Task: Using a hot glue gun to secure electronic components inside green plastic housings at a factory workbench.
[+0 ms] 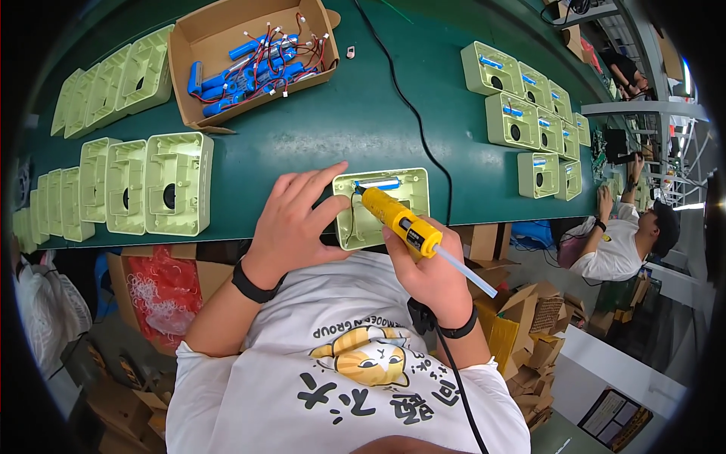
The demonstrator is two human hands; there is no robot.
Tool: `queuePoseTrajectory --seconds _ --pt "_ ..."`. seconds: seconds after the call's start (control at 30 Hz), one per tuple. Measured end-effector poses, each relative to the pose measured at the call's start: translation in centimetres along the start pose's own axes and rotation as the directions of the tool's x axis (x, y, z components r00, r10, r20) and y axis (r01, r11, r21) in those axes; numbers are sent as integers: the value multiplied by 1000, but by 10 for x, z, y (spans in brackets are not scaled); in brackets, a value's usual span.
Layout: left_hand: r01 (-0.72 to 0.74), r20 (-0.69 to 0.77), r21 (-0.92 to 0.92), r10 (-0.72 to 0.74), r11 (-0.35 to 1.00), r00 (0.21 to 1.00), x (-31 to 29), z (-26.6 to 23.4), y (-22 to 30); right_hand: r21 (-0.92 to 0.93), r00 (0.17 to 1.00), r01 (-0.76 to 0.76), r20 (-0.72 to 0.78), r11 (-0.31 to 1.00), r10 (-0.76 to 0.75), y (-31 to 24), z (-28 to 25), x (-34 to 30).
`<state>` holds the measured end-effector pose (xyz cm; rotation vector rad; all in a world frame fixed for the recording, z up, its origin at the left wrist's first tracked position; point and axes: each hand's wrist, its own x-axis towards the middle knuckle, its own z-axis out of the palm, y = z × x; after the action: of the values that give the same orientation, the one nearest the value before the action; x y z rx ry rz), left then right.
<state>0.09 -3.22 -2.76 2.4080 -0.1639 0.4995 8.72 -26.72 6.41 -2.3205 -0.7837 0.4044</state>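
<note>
Head view, looking down at a green worktable (pixel 318 136) from above a person's chest. Far left of the left hand, pale green plastic housings (pixel 178 184) stand on edge in rows along the table's near edge, more rows behind them. Above the left hand sits an open cardboard box (pixel 198 45) of blue battery cells (pixel 253 68) with red wires. The left hand (pixel 291 223) lies flat with fingers spread, its fingertips pressing the left rim of an open pale green housing (pixel 378 208) at the table's near edge, between both hands. The right hand (pixel 427 265) is wrapped around a yellow glue gun (pixel 397 219), its nozzle inside the housing near a blue cell; a clear glue stick (pixel 465 271) juts from its back. Bare green table lies open beyond the housing, crossed by a black cable (pixel 412 113). Far right of the right hand, finished housings (pixel 522 98) lie in rows. Below the table edge, brown cartons (pixel 522 318) crowd the floor; another person (pixel 624 242) sits beyond.
</note>
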Motion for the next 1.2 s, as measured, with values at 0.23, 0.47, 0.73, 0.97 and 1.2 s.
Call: queuePoseTrajectory --seconds 0.23,0.47,0.73,0.97,1.2 --pt "13 9 -8 -13 1000 1000 0 -1 1 152 995 -71 -58 986 80 11 -1 -6" --pt "16 -2 3 -16 1000 1000 -2 1 1 198 996 -67 -52 978 79 7 4 -3" --pt "16 13 2 -16 1000 1000 -2 1 3 -14 999 -32 -5 999 32 5 3 -3" --pt "17 2 -12 -17 1000 1000 0 -1 2 23 997 -27 -66 999 28 8 -6 -5" --pt "-7 -26 -40 6 999 1000 6 -6 7 97 993 94 -87 991 -86 18 -15 -7"
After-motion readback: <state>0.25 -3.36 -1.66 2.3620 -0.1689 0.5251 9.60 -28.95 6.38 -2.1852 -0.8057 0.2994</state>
